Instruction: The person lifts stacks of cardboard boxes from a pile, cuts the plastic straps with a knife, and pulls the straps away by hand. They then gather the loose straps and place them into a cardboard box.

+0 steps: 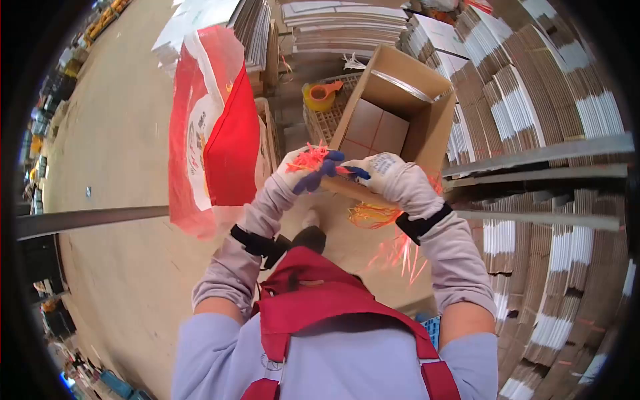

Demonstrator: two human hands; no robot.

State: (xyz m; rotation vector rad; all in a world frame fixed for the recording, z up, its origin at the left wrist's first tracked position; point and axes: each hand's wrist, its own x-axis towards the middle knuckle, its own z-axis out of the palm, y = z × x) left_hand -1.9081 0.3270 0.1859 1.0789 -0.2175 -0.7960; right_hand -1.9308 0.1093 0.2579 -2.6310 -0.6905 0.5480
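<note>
My left hand (308,172), in a white glove with blue fingers, is closed around a bunch of pink-red plastic strands (311,159). My right hand (379,171), gloved the same way, is beside it with the fingers pinched at the end of a strand that runs between the two hands. Just beyond both hands stands an open cardboard box (437,130), with flat, light brown squares (377,125) inside it. Below my right hand hang loose yellow and orange strands (375,215) and more pink strands (399,255).
A red and white sack (230,143) stands at the left. Behind the box edge, a tape roll with an orange dispenser (323,93) rests on a plastic crate (337,110). Stacked flat cardboard (533,100) fills the right side, with metal rails (540,155) in front.
</note>
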